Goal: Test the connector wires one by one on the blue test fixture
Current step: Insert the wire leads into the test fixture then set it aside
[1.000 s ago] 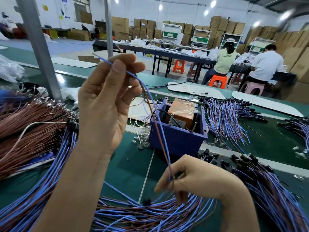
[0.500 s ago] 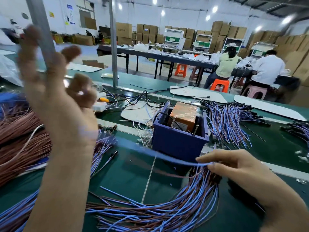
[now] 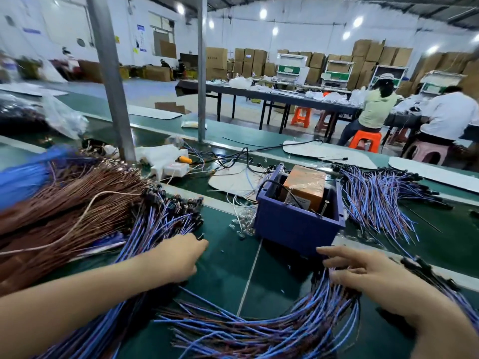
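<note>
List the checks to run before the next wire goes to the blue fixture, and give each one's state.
1. Blue test fixture upright on the green belt: ok.
2. Fixture free of a plugged wire: cannot tell, its inside is partly hidden.
3. Left hand holds one wire from the left bundle: cannot tell, its fingers are hidden.
4. Right hand free: ok, its fingers lie spread on the front bundle.
5. Belt between left hand and fixture unobstructed: ok, only small clear bits lie beside the fixture.
</note>
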Demonstrator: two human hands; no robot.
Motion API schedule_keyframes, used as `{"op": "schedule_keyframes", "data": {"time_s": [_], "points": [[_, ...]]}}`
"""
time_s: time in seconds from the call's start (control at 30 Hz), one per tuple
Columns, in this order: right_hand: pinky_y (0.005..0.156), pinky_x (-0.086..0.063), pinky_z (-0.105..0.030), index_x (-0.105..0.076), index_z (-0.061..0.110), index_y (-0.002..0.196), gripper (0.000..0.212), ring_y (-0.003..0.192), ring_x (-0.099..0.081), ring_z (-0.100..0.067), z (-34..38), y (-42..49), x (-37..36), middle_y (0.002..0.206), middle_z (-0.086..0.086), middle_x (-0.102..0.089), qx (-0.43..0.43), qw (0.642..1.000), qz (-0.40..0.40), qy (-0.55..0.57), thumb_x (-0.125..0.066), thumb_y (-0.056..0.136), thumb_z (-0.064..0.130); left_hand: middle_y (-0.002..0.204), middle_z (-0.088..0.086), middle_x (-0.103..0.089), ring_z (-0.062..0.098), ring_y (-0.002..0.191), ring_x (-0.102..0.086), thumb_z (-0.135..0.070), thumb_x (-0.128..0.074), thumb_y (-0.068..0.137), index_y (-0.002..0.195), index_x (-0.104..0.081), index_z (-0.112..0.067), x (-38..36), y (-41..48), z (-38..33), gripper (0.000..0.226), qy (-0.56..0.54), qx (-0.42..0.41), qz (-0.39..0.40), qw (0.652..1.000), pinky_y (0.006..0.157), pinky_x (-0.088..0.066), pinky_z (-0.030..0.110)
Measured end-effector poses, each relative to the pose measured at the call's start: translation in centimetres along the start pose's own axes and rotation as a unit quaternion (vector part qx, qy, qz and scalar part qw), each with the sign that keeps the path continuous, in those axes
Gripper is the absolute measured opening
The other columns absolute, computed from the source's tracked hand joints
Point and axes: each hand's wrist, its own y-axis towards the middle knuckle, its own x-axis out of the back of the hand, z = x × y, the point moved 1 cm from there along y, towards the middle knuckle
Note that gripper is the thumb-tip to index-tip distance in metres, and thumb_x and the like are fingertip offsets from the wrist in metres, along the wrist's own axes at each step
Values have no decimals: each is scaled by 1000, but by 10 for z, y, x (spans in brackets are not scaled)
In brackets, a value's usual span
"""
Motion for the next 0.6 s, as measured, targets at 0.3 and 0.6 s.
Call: {"op": "schedule_keyframes", "data": {"time_s": [0.3,0.6], "points": [[97,-47,-35,-58,47,107,25,97,-62,-3,14,4,-9,101,15,-69,7,1000,0,3,-58,95,25,117,11,-51,32,106,-58,-4,-45,90,145,-20,-20,-5,14,7,63,51,45,-63,996,73,-44,38],[61,-58,-32,-45,38,125,41,81,-72,-35,61,7,-25,96,-19,-73,76,908,64,407,-35,88,52,89,-17,-61,4,64,-65,-12,-61,91,136,-45,-27,122,-31,-42,51,-387,-228,-451,771,67,-56,21]]}}
